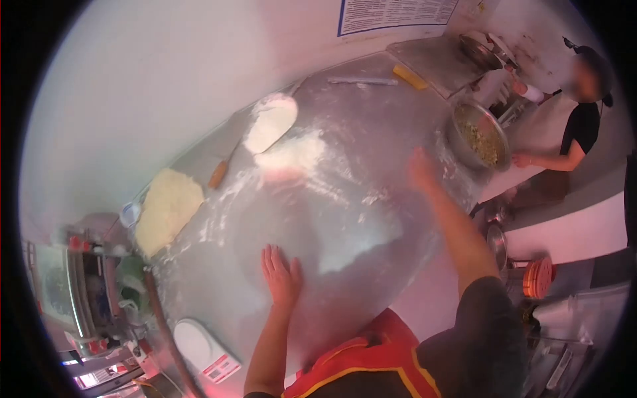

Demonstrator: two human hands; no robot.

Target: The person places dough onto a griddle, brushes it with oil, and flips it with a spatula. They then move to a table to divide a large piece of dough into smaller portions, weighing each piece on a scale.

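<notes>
Fully open left hand (pixel 283 280) over worktop (pixel 352 239)

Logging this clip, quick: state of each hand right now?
Left hand: open, nothing visibly held.
Right hand: blurred; open or closed cannot be told.

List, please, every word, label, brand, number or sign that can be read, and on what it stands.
No text can be read.
Wall poster: lines of print, too small and blurred.
Red-and-white label at the end of the white device: too blurred.
</notes>
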